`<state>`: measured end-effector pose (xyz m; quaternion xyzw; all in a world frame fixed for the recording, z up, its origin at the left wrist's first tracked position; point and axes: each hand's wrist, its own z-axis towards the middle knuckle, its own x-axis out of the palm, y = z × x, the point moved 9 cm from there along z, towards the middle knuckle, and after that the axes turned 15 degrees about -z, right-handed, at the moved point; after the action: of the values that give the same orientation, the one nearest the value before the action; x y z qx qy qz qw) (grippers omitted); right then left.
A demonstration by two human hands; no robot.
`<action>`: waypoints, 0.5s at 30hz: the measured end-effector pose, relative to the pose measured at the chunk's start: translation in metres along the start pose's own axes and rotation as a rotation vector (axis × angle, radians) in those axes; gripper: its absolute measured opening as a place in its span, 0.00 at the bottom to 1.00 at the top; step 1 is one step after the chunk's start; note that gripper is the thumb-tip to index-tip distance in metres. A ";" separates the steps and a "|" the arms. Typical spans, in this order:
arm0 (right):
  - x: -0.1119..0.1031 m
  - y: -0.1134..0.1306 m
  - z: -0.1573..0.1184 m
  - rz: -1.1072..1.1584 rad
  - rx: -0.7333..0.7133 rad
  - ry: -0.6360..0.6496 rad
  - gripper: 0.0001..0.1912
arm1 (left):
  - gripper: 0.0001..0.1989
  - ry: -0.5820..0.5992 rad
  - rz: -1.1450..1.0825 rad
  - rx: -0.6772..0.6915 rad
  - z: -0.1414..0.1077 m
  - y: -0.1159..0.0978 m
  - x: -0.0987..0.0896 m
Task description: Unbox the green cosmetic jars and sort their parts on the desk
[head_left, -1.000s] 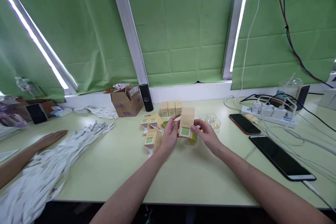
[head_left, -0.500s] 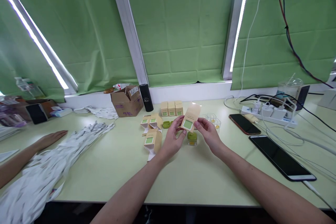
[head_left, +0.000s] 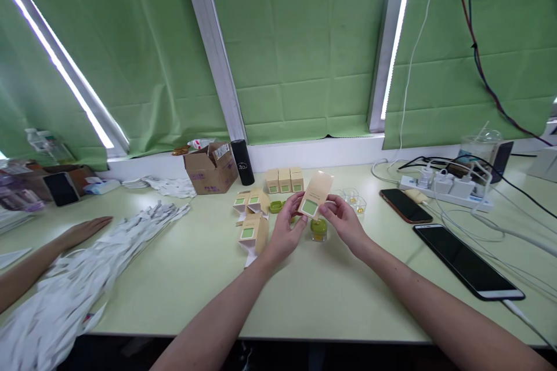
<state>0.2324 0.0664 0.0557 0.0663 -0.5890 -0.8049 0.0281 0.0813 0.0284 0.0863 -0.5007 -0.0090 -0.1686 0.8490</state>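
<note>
Between my left hand (head_left: 288,231) and my right hand (head_left: 343,220) is a beige paper box (head_left: 316,192) with a green window, looking flat and tilted toward me. The fingers of both hands are closed on its lower edges. Just below it on the table stands a small clear jar with a green lid (head_left: 319,229), partly behind the box. Beside my left hand lie opened beige boxes (head_left: 253,232) with white flaps. Green lids (head_left: 276,206) sit behind that hand. Clear jars with yellow contents (head_left: 359,204) stand behind my right hand.
Three closed boxes (head_left: 284,180) stand at the back, near a black bottle (head_left: 242,162) and a cardboard carton (head_left: 211,168). White strips (head_left: 96,266) lie at left beside another person's hand (head_left: 85,232). Phones (head_left: 467,261) and a cabled power strip (head_left: 446,192) are at right.
The beige box and my fingers have shifted very slightly; my right thumb sits a little lower and further left on it. Everything else looks the same.
</note>
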 end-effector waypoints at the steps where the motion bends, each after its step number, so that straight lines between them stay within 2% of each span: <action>1: 0.000 0.000 0.000 0.000 -0.010 0.004 0.31 | 0.26 -0.005 0.000 -0.006 0.000 0.000 0.000; 15: 0.005 -0.005 0.000 0.025 -0.013 0.031 0.31 | 0.24 -0.028 -0.043 -0.023 0.001 -0.008 0.002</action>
<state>0.2272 0.0670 0.0510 0.0711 -0.5840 -0.8072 0.0478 0.0810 0.0250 0.0941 -0.5124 -0.0298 -0.1798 0.8392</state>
